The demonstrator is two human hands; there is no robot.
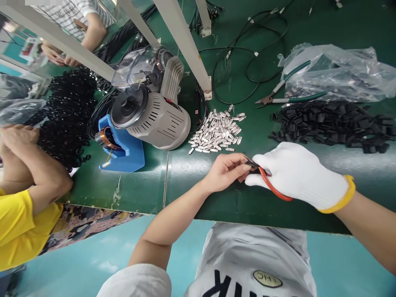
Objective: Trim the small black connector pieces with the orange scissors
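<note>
My right hand [297, 173] wears a white glove with a yellow cuff and is closed round red-handled pliers [272, 185]. The pliers' dark jaws [251, 164] point left toward my bare left hand [224, 171]. That hand pinches a small part at the jaw tips, too small to name. Both hands hover over the near edge of the green table [216, 206]. Just beyond them lies a pile of small silver metal shells [216, 132].
A pile of black plastic housings [331, 123] lies at right, below a clear plastic bag [337, 74] and green-handled cutters [287, 97]. A grey tape dispenser machine [154, 111] on a blue stand [123, 152], black rings [71, 111], black cables [247, 53]. A person in yellow [24, 198] sits at left.
</note>
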